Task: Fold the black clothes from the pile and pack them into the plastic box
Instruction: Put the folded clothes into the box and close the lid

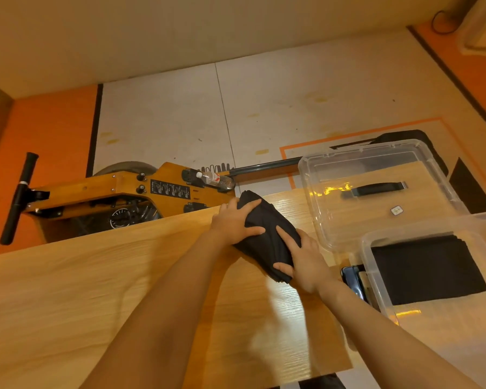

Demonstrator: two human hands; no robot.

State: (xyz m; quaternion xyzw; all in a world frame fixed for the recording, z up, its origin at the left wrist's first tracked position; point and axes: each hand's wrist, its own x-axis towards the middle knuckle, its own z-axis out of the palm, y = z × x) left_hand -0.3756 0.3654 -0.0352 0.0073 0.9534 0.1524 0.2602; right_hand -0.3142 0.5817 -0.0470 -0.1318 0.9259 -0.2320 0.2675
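— Forearms first, reaching out over the wooden surface; both hands are on one folded black garment near its far edge.

— How is the grip on it?

— The left hand lies across the far end with fingers spread, pressing it flat. The right hand has its thumb tucked under the near edge and fingers over the top, so it is clamped on the bundle. I'd say that keeps the folds from springing open before it is lifted.

— And the plastic box?

— Just to the right, open, with a folded black piece lying flat inside. Its clear lid rests upturned behind it, out of the way.
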